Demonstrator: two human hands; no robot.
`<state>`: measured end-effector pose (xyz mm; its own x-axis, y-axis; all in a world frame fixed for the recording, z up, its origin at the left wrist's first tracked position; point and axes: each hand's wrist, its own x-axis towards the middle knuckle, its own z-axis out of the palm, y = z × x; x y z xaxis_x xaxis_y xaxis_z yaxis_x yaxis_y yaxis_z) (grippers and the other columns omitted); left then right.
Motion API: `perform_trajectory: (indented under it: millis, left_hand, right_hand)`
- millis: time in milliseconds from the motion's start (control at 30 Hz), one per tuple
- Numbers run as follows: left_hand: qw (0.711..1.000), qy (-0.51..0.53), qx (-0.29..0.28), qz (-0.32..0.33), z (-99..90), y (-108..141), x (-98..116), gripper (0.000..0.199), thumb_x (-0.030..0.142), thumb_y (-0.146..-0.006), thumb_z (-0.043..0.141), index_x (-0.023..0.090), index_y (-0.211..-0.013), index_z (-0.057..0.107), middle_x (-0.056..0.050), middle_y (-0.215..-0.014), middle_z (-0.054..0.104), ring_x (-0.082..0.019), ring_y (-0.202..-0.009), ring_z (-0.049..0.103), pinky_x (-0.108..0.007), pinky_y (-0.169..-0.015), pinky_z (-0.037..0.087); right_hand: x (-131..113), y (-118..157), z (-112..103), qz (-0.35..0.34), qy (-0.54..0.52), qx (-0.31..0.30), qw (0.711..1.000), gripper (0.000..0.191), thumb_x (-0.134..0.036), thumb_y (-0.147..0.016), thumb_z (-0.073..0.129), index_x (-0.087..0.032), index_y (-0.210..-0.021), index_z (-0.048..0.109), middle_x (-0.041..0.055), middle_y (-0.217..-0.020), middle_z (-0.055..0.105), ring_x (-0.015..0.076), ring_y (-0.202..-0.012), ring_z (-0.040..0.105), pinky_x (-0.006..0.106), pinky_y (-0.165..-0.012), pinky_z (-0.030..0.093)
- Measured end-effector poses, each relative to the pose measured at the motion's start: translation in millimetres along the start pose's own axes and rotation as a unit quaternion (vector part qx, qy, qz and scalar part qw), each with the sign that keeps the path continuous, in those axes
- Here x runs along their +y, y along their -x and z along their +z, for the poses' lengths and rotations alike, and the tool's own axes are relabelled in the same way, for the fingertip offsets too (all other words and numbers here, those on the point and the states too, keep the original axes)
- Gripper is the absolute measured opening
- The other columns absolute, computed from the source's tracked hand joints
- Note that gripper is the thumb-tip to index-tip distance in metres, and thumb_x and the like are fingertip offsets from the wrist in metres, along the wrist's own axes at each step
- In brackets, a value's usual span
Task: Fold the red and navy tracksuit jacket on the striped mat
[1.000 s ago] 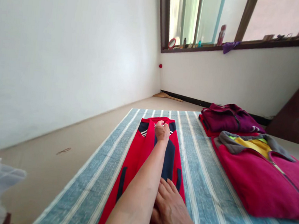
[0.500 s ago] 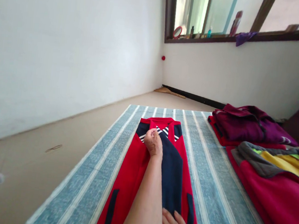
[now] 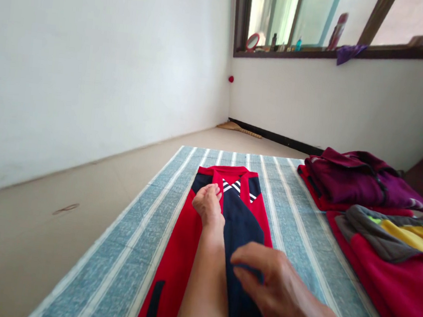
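A red jacket (image 3: 179,246) with navy panels and a black-and-white striped neck area lies long and narrow before me, its collar at the far end. My left forearm rests along its middle. Near the collar, my left hand (image 3: 207,203) lies on the red fabric with its fingers curled in, and I see nothing held. Over the navy panel (image 3: 239,217) is my right hand (image 3: 274,278), slightly blurred. Its thumb and fingers are bent with a gap between them, and dark blue shows through the gap.
The jacket lies on a blue-and-white striped cloth (image 3: 120,234). To the right are a folded purple garment (image 3: 356,179) and a pink garment (image 3: 384,277) with grey and yellow parts. Beyond are a white wall (image 3: 103,66) and a windowsill with small items.
My right hand has risen from the jacket's near part and moved up and to the right. My left hand has shifted slightly left, still with its fingers curled.
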<state>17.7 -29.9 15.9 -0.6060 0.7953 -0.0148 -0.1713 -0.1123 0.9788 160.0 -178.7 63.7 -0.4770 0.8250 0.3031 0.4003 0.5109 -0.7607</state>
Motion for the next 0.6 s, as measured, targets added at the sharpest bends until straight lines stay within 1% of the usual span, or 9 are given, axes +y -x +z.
perform_trajectory:
  millis: [67, 133, 200, 233, 300, 367, 500, 600]
  left_hand:
    - [0.998, 0.051, 0.014, -0.045, -1.6, 0, 3, 0.019, 0.024, -0.075, 0.051, 0.013, -0.087, 0.061, -0.013, -0.094, 0.069, -0.02, -0.088, 0.068, -0.032, -0.078, 0.055]
    - [0.996, 0.068, 0.025, -0.052, -1.4, 1, 5, 0.016, 0.023, -0.073, 0.054, 0.013, -0.085, 0.06, -0.012, -0.091, 0.069, -0.02, -0.089, 0.068, -0.032, -0.078, 0.055]
    - [0.995, 0.075, 0.046, -0.054, -0.1, 3, 8, 0.015, 0.023, -0.071, 0.056, 0.013, -0.082, 0.06, -0.01, -0.084, 0.069, -0.02, -0.085, 0.068, -0.033, -0.078, 0.055]
    - [0.994, 0.078, 0.055, -0.052, 0.7, 4, 9, 0.014, 0.022, -0.071, 0.057, 0.013, -0.081, 0.061, -0.008, -0.081, 0.068, -0.02, -0.083, 0.068, -0.034, -0.077, 0.055]
    - [0.993, 0.082, 0.063, -0.05, 1.8, 5, 10, 0.013, 0.021, -0.069, 0.057, 0.013, -0.078, 0.061, -0.006, -0.076, 0.067, -0.018, -0.079, 0.068, -0.034, -0.077, 0.054]
    - [0.994, 0.085, 0.058, -0.047, 2.0, 7, 10, 0.012, 0.02, -0.068, 0.057, 0.013, -0.077, 0.061, -0.005, -0.074, 0.067, -0.017, -0.077, 0.067, -0.033, -0.077, 0.054]
    - [0.996, 0.065, 0.049, -0.035, 0.5, 5, 5, 0.016, 0.021, -0.067, 0.057, 0.013, -0.079, 0.063, -0.005, -0.072, 0.067, -0.018, -0.075, 0.067, -0.034, -0.076, 0.053]
    - [0.999, 0.022, 0.041, -0.006, -0.4, 3, -2, 0.02, 0.025, -0.068, 0.056, 0.013, -0.081, 0.064, -0.005, -0.071, 0.066, -0.019, -0.074, 0.067, -0.034, -0.073, 0.054]
  right_hand:
    - [15, -37, -2, 0.016, -0.043, 0.048, 0.998, 0.016, -0.02, -0.083, 0.052, -0.022, -0.086, 0.068, -0.0021, -0.081, 0.069, 0.013, -0.075, 0.065, 0.022, -0.067, 0.049]
    - [40, -68, 3, 0.036, -0.062, 0.091, 0.993, 0.015, -0.02, -0.081, 0.053, -0.019, -0.08, 0.068, -0.0003, -0.079, 0.069, 0.0147, -0.074, 0.064, 0.024, -0.066, 0.048]
    - [68, -89, 12, 0.068, -0.06, 0.15, 0.985, 0.014, -0.019, -0.078, 0.054, -0.017, -0.081, 0.068, 0.0013, -0.078, 0.069, 0.016, -0.072, 0.064, 0.026, -0.065, 0.048]
    - [81, -95, 17, 0.082, -0.054, 0.171, 0.98, 0.014, -0.019, -0.076, 0.056, -0.017, -0.083, 0.068, 0.0016, -0.078, 0.069, 0.0166, -0.072, 0.063, 0.028, -0.068, 0.048]
    - [101, -99, 24, 0.099, -0.053, 0.197, 0.974, 0.016, -0.018, -0.073, 0.057, -0.016, -0.085, 0.067, 0.003, -0.081, 0.068, 0.0173, -0.076, 0.063, 0.03, -0.072, 0.049]
    - [112, -97, 29, 0.1, -0.058, 0.207, 0.971, 0.018, -0.018, -0.072, 0.057, -0.016, -0.087, 0.066, 0.004, -0.086, 0.067, 0.0172, -0.078, 0.062, 0.032, -0.076, 0.05]
    - [115, -92, 32, 0.079, -0.05, 0.215, 0.972, 0.016, -0.018, -0.073, 0.056, -0.018, -0.087, 0.064, 0.004, -0.088, 0.064, 0.0162, -0.077, 0.061, 0.031, -0.075, 0.051]
    - [114, -92, 33, 0.054, -0.028, 0.214, 0.975, 0.014, -0.018, -0.074, 0.056, -0.018, -0.085, 0.065, 0.0054, -0.093, 0.064, 0.0169, -0.082, 0.061, 0.031, -0.074, 0.051]
